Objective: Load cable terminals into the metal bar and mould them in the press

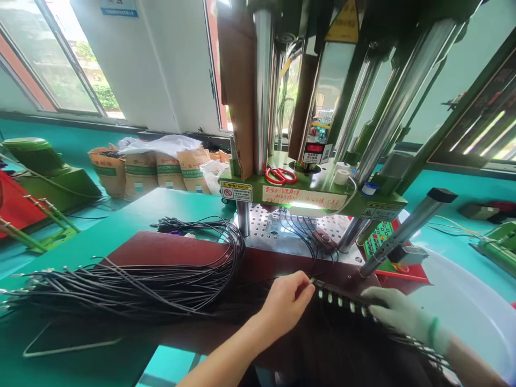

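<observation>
My left hand (286, 298) is bare, with thumb and fingers pinched at the near end of a dark strip (334, 300) that carries a row of small shiny metal pieces. Over the strip's right part lies my right hand (397, 312), in a pale glove with a green cuff. It is blurred, and whether its fingers grip the strip cannot be seen. Left of my hands, a large bundle of black cables (153, 285) with metal ends spreads across the table. Beyond them, several black cables run into the lit press bed (262, 228).
A green press with steel columns (264, 91) stands ahead, red-handled scissors (280, 174) on its plate. A bent metal rod (72, 346) lies front left. A white tub (455, 301) stands at right. Paper sacks (141, 172) line the wall.
</observation>
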Demonstrator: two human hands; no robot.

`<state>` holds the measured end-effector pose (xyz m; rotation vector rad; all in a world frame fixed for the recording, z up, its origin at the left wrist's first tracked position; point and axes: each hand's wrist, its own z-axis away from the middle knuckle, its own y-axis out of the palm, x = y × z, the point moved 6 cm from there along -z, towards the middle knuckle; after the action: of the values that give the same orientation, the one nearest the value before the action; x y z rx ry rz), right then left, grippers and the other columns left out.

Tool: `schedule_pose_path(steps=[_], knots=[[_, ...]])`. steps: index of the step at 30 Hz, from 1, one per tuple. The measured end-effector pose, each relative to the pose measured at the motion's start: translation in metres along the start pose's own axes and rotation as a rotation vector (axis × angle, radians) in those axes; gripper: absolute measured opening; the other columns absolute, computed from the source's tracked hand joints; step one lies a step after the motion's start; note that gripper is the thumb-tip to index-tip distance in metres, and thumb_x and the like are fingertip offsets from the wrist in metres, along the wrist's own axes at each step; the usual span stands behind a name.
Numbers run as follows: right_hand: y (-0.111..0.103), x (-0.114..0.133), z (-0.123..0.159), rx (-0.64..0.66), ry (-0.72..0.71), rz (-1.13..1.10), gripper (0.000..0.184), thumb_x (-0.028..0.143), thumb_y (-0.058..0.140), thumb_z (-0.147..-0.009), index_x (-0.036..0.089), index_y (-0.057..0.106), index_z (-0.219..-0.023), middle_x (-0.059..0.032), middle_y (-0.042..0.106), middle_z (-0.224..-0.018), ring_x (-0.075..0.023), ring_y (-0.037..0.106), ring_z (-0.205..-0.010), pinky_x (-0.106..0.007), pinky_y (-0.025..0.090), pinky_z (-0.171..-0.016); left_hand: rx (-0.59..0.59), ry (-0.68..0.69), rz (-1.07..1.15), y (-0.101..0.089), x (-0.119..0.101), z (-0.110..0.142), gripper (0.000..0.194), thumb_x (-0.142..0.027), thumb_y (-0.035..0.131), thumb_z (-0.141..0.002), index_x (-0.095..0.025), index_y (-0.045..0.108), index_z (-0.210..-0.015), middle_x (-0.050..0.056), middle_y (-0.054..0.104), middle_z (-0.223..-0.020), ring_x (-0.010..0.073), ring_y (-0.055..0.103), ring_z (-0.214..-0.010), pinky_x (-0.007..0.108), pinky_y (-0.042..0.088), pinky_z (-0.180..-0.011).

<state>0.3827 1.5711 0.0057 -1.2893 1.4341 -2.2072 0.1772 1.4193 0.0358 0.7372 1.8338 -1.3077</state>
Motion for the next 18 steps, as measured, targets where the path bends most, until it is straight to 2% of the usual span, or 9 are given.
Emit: schedule_pose_path(steps=[2,4,8,11,13,16,18], knots=[[0.011,0.021,-0.028,0.073,-0.119,0.135,0.024,0.023,0.047,-0.066,0.020,0.067,-0.080,-0.0040,0.063,-0.079,-0.0200,0.058,-0.076,-0.030,0.046,-0.072,-0.077,0.027,-0.096,-0.011,0.002,-0.006,0.019,-0.028,0.042,-0.082,-0.018,0.051,-0.068,-0.003,0.049,-0.061,0.0098,0.042,-0.058,0.022,0.029,-0.055],[0.021,0.034,-0.047,0.071,-0.193,0.217,0.024,0.020,0.047,-0.065,0.019,0.067,-0.078,-0.0053,0.060,-0.081,-0.0203,0.056,-0.080,-0.031,0.044,-0.074,-0.139,0.056,-0.201,-0.020,0.008,-0.012,0.018,-0.025,0.042,-0.082,-0.018,0.050,-0.068,0.000,0.052,-0.067,0.0119,0.045,-0.065,0.023,0.031,-0.060],[0.025,0.042,-0.057,0.055,-0.215,0.257,0.024,0.018,0.046,-0.065,0.019,0.066,-0.077,-0.0054,0.059,-0.081,-0.0200,0.055,-0.080,-0.031,0.043,-0.072,-0.157,0.052,-0.363,-0.023,0.032,-0.024,0.016,-0.024,0.042,-0.082,-0.018,0.050,-0.070,0.002,0.055,-0.072,0.0148,0.048,-0.072,0.025,0.033,-0.065],[0.005,0.038,-0.058,0.014,-0.146,0.274,0.026,0.020,0.041,-0.071,0.019,0.066,-0.076,-0.0061,0.062,-0.080,-0.0207,0.058,-0.078,-0.032,0.044,-0.072,-0.113,-0.004,-0.426,-0.011,0.053,-0.030,0.016,-0.026,0.043,-0.082,-0.019,0.051,-0.071,0.001,0.057,-0.072,0.0154,0.050,-0.072,0.026,0.033,-0.063],[-0.016,0.039,-0.068,-0.111,-0.108,0.231,0.030,0.024,0.036,-0.076,0.019,0.065,-0.082,-0.0073,0.064,-0.087,-0.0214,0.059,-0.084,-0.033,0.045,-0.077,-0.072,-0.028,-0.461,-0.001,0.063,-0.031,0.016,-0.027,0.042,-0.082,-0.020,0.052,-0.072,0.001,0.058,-0.074,0.0156,0.051,-0.072,0.026,0.033,-0.062],[-0.034,0.051,-0.103,-0.279,-0.102,0.182,0.033,0.025,0.037,-0.081,0.017,0.058,-0.105,-0.0081,0.059,-0.110,-0.0198,0.052,-0.104,-0.030,0.040,-0.090,-0.033,-0.037,-0.482,0.009,0.070,-0.030,0.018,-0.028,0.039,-0.083,-0.021,0.052,-0.073,0.001,0.059,-0.076,0.0154,0.052,-0.074,0.026,0.033,-0.063],[-0.034,0.066,-0.136,-0.316,-0.088,0.211,0.031,0.025,0.043,-0.083,0.018,0.053,-0.110,-0.0083,0.056,-0.114,-0.0194,0.051,-0.104,-0.033,0.040,-0.090,-0.030,-0.052,-0.470,0.010,0.072,-0.029,0.018,-0.028,0.039,-0.083,-0.021,0.053,-0.074,0.000,0.060,-0.078,0.0151,0.053,-0.075,0.025,0.034,-0.064]])
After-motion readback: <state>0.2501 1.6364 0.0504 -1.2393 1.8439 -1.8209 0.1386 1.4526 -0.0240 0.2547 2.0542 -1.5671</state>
